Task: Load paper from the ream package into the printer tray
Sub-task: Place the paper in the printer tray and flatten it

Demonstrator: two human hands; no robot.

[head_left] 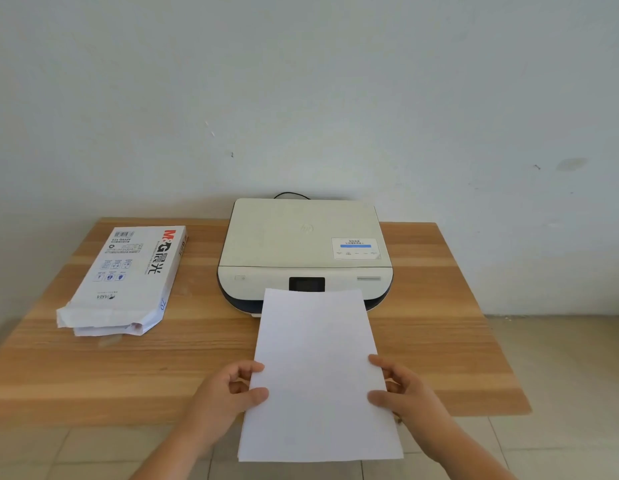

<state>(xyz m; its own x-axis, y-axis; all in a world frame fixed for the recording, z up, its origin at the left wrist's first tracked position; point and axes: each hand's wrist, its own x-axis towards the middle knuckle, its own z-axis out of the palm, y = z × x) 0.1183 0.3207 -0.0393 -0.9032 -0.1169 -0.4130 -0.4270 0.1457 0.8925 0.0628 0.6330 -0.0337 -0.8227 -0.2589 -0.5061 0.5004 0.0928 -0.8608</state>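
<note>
A white stack of paper (318, 368) is held flat above the table's front edge, its far end over the front of the printer (301, 244). My left hand (228, 393) grips the paper's left edge and my right hand (401, 389) grips its right edge, thumbs on top. The printer is cream-white with a dark base and a small black screen; the paper hides its tray area. The ream package (128, 275), white with red and black print, lies on the table to the left with its near end torn open.
The wooden table (439, 341) stands against a pale wall (301, 98). A black cable (290, 195) runs behind the printer. Tiled floor (560, 375) shows to the right and below the table's front edge.
</note>
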